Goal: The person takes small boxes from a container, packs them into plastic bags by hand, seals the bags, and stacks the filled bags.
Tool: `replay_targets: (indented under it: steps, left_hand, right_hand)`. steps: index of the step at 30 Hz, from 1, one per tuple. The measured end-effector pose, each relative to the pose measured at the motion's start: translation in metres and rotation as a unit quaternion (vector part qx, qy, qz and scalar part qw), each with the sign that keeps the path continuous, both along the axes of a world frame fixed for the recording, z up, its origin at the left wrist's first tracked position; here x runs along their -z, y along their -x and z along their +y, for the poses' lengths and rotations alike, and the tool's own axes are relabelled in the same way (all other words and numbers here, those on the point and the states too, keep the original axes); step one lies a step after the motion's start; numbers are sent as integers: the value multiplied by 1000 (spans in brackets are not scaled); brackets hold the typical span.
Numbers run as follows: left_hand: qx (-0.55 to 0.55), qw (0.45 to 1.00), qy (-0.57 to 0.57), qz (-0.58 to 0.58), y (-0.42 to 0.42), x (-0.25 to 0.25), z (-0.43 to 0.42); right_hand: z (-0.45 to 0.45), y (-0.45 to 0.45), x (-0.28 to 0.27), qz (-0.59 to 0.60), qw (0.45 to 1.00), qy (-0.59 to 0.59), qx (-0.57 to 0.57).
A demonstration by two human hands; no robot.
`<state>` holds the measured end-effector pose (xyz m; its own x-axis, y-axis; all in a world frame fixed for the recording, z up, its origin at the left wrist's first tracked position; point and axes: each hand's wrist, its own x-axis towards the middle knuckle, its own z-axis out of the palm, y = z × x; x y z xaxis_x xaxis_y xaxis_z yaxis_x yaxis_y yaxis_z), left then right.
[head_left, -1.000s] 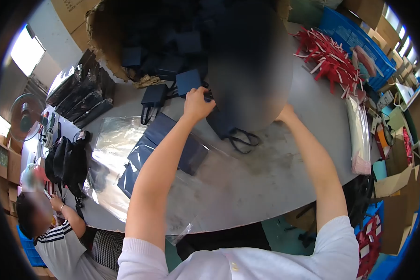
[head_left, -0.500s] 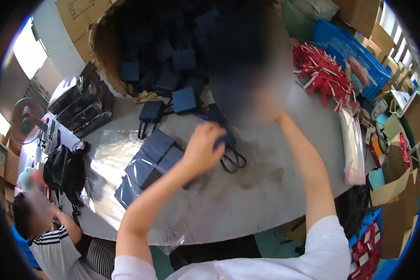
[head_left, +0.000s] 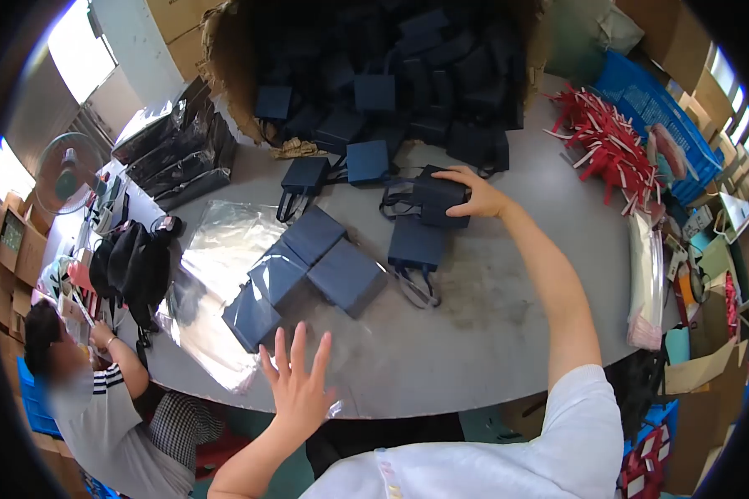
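My right hand (head_left: 481,195) grips the edge of a small dark blue gift bag (head_left: 438,198) with cord handles, thumb and fingers on its right side. Just in front of it lies another blue bag (head_left: 418,243), its handles toward me. Near the front edge of the table, my left hand (head_left: 298,389) has its fingers spread and holds nothing. Beyond those fingers, several blue bags (head_left: 349,276) lie side by side, partly on a clear plastic sheet (head_left: 216,249). Two more blue bags (head_left: 367,161) rest close to the carton mouth.
A large carton (head_left: 222,71) full of blue bags opens toward me at the back. Black plastic-wrapped stacks (head_left: 183,158) stand left of it. Red and white strips (head_left: 603,141) and a clear packet (head_left: 646,283) lie right. A co-worker (head_left: 112,416) sits at left.
My left hand has drawn back toward the front edge, away from the blue bags. My right hand, blurred before, now shows on a bag. The camera view has shifted.
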<state>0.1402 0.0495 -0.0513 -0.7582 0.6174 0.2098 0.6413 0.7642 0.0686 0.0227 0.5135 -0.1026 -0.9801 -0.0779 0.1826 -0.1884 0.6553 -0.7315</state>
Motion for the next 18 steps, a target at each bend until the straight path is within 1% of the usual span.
replay_targets:
  steps: [1,2,3,4,5,6,8,10,11,13,14,15,17,18]
  left_hand:
    - [9,999,14,50,3,13,-6]
    - [9,999,9,47,8,30,-13]
    - [16,996,-38,84,16,47,-21]
    - [23,989,-85,123,23,53,-29]
    - [46,984,-142,96,28,49,-36]
    - [44,985,-142,87,29,46,-37]
    - [50,954,-286,74,33,40,-35]
    - [67,934,-337,98,37,35,-30]
    - [60,936,-334,95,37,36,-29]
    - [87,912,-388,104,40,41,-25]
    - [84,912,-389,104,39,44,-23]
    - [89,903,-408,104,39,47,-21]
    - [94,890,-433,107,37,50,-18]
    - [92,889,-435,110,36,51,-18]
  right_hand:
    - [-2,-10,-4,-1,1000,-7,1]
    - [-6,-23,-9,16,998,-44,28]
    - [-10,-36,-15,34,995,-80,56]
    - [-12,-49,-30,32,994,-84,57]
    - [-15,-65,-53,4,989,-136,52]
    - [-24,-83,-78,-28,981,-186,43]
    - [-55,-117,-147,-174,935,-308,-16]
    - [-91,-138,-186,-284,846,-450,-48]
    - [-111,-145,-193,-286,845,-449,-55]
    - [-154,-159,-198,-252,830,-494,-55]
    - [-171,-159,-189,-246,844,-471,-71]
    - [-186,-159,-174,-234,870,-424,-90]
    - [-215,-155,-133,-208,924,-299,-116]
    - [-232,-150,-112,-200,940,-254,-112]
